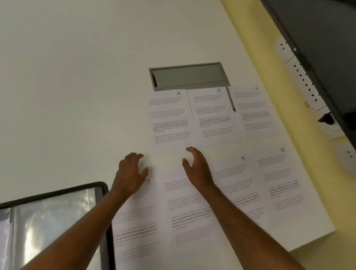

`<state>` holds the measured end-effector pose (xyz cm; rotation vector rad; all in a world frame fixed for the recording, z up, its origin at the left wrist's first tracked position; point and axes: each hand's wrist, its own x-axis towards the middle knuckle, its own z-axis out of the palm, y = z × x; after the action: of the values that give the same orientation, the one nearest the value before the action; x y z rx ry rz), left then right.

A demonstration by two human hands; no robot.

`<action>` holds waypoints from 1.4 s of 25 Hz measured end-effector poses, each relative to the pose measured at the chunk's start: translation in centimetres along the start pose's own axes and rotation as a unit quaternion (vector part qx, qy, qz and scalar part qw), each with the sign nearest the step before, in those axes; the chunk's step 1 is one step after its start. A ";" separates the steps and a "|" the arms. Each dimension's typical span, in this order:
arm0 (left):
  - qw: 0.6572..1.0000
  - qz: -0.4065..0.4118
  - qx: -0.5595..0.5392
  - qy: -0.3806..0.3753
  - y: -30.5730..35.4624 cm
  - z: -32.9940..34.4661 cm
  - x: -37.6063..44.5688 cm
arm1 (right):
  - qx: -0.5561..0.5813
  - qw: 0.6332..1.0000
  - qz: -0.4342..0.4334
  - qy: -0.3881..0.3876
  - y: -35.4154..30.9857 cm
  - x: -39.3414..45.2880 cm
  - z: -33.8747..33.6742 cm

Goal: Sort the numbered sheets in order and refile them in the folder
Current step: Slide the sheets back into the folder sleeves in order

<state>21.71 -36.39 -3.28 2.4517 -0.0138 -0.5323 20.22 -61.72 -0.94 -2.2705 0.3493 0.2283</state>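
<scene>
Sheets lay in two rows on the white counter (73, 79), seven in all. Three sat in the far row, right below the grey cable hatch (187, 77): sheet 4 (169, 118), sheet 5 (214, 114) and sheet 6 (253, 111), the first two overlapping at their shared edge and the top corners of 4 and 5 covering the hatch's near rim. Four sat in the near row, further from the hatch: sheet 7 (136, 225), an unreadable sheet (190, 217) whose number the right arm hid, sheet 9 (238, 184) and sheet 10 (279, 180). Sheet 10 reached close to the counter's right edge.

One folder (47, 221) with clear sleeves lay open, well to the left and nearer than the hatch, its black rim just beside sheet 7.

Two hands were over the near row. The left hand (130, 171) rested on the top of sheet 7, fingers spread and loosely bent, holding nothing. The right hand (196, 166) hovered with fingers curved apart, holding nothing.

A broad bare stretch of counter lay left of and beyond the hatch.
</scene>
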 end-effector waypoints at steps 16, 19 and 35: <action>0.988 -0.124 0.083 0.031 7.8 1.0 14.1 | -0.142 0.989 -0.028 0.023 1.2 13.3 4.3; 0.986 -0.103 0.132 0.021 7.4 2.0 13.6 | -0.158 0.986 -0.029 0.033 1.4 13.2 5.2; 0.979 -0.024 0.191 -0.072 6.0 2.2 12.3 | 0.300 0.935 0.177 0.061 -1.7 16.1 2.0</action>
<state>32.88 -44.16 -5.90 2.7838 -0.1271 -0.7900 35.89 -61.96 -5.50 -1.6095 0.7808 0.1369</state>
